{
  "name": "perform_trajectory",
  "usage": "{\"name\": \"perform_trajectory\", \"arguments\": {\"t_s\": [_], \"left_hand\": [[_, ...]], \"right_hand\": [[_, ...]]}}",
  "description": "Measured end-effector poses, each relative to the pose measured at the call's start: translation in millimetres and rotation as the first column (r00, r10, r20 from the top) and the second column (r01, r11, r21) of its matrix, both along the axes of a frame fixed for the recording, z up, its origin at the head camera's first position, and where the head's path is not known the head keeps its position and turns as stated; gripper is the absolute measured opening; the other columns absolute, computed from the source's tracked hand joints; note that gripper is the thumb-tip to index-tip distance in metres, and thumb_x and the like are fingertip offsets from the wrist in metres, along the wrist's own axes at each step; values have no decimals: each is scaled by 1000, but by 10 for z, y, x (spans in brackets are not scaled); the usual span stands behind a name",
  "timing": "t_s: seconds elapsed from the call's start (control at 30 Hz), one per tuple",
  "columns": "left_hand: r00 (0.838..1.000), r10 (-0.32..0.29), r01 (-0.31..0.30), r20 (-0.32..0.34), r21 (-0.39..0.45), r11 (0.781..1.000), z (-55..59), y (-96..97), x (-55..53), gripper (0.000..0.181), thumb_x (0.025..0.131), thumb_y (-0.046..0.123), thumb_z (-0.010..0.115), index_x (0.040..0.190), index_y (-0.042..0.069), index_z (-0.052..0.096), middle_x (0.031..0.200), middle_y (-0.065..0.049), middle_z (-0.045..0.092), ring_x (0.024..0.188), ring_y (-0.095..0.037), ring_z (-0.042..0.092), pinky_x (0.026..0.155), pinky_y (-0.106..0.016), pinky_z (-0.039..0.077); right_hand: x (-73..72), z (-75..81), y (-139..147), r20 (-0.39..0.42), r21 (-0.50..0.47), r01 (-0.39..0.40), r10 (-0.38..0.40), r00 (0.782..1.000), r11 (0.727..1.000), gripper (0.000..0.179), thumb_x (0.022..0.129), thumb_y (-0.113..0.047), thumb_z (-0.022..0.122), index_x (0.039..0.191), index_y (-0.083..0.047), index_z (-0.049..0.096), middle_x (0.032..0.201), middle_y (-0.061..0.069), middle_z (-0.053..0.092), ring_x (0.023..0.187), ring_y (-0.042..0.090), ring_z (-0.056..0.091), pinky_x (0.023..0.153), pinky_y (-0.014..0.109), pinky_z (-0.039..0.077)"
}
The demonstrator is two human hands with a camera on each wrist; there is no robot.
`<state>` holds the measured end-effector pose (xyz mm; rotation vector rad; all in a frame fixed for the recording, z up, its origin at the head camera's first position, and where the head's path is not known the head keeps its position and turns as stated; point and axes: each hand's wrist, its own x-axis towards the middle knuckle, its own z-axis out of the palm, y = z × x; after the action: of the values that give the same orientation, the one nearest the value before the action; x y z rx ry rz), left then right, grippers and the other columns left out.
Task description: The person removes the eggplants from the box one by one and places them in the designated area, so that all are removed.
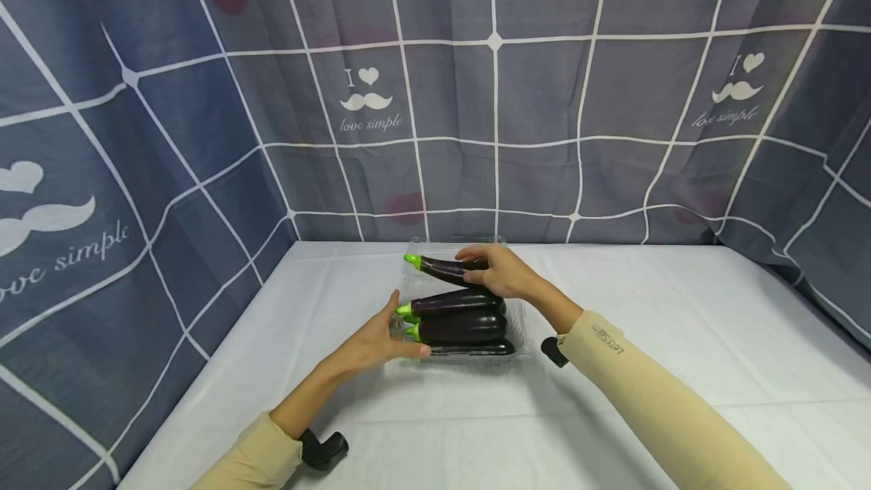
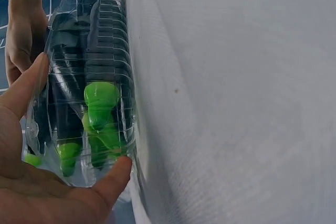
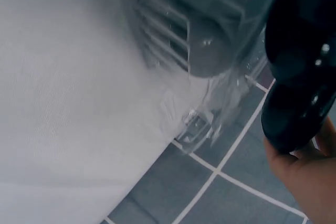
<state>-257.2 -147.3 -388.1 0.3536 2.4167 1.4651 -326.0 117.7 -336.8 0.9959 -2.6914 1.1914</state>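
A clear plastic tray (image 1: 520, 324) sits mid-table holding several dark purple eggplants (image 1: 463, 327) with bright green stems (image 2: 100, 103). My left hand (image 1: 377, 339) grips the tray's left end, thumb along the front edge and fingers up the far side; the left wrist view shows the tray (image 2: 105, 40) between thumb and fingers. My right hand (image 1: 497, 271) grips the topmost eggplant (image 1: 442, 269), which lies just above the pile with its stem pointing left. In the right wrist view that eggplant (image 3: 299, 77) is close above my palm, next to the tray's corner (image 3: 194, 124).
The tray stands on a white tablecloth (image 1: 646, 324). A blue-grey checked curtain (image 1: 497, 134) closes in the back and both sides. Bare cloth lies to the left, the right and in front of the tray.
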Motion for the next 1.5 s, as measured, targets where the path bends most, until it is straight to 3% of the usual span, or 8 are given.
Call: {"name": "perform_trajectory", "arguments": {"t_s": [0.2, 0.4, 0.67, 0.9, 1.03, 1.23, 1.5], "left_hand": [[1000, -9, 9, 7, -3, 1000, 5, 3, 13, 124, 79, 34, 85, 157, 5, -7, 163, -19, 2, 145, -37, 20, 110, -60, 23], [1000, -10, 10, 4, -7, 1000, 8, -1, 17, 125, 78, 37, 85, 157, 4, -6, 162, -21, 4, 140, -40, 32, 109, -61, 25], [1000, -17, 17, 4, 4, 1000, 16, -4, 7, 125, 78, 36, 84, 157, 6, -7, 162, -22, 6, 139, -40, 33, 109, -59, 27], [1000, -12, 12, 3, -1, 1000, -2, -15, 11, 125, 78, 36, 85, 157, 6, -8, 162, -21, 6, 142, -39, 28, 109, -59, 27], [1000, -14, 14, 1, -7, 1000, -7, -11, 11, 124, 79, 36, 84, 157, 6, -8, 162, -22, 7, 143, -38, 24, 109, -59, 27], [1000, -9, 9, 6, 5, 1000, -1, -9, 16, 125, 78, 37, 85, 158, 8, -7, 162, -21, 7, 143, -36, 26, 110, -57, 26], [1000, -15, 15, 16, 26, 1000, -1, -7, 18, 125, 78, 37, 84, 158, 9, -8, 162, -21, 9, 143, -37, 27, 110, -58, 27]], "right_hand": [[46, 50, 125, -91, -71, -6, 0, 996, 997, 46, 96, 5, 56, 141, 0, 51, 132, 22, 56, 113, 37, 57, 92, 50, 46], [85, 53, 242, -133, -77, 34, -44, 990, 997, 43, 99, 4, 50, 141, -2, 52, 103, 15, 56, 92, 27, 48, 81, 41, 40], [172, 44, 361, -18, -78, 139, -141, 990, 987, 43, 103, -11, 50, 146, -7, 48, 115, 18, 54, 101, 30, 58, 82, 45, 47], [228, 12, 437, 55, -109, 167, -161, 985, 980, 45, 104, -14, 52, 147, -6, 46, 129, 19, 55, 90, 24, 63, 72, 38, 49], [262, -5, 501, 119, -121, 187, -173, 978, 975, 50, 100, -18, 58, 148, -12, 46, 131, 13, 58, 100, 26, 62, 74, 38, 50], [386, 13, 620, 186, -162, 168, -137, 973, 972, 66, 87, -9, 64, 149, -15, 44, 137, 14, 53, 111, 30, 59, 83, 40, 48], [558, -16, 822, 269, -223, 168, -105, 957, 960, 65, 89, -11, 69, 148, -11, 43, 138, 22, 45, 111, 32, 57, 81, 40, 54]]}}
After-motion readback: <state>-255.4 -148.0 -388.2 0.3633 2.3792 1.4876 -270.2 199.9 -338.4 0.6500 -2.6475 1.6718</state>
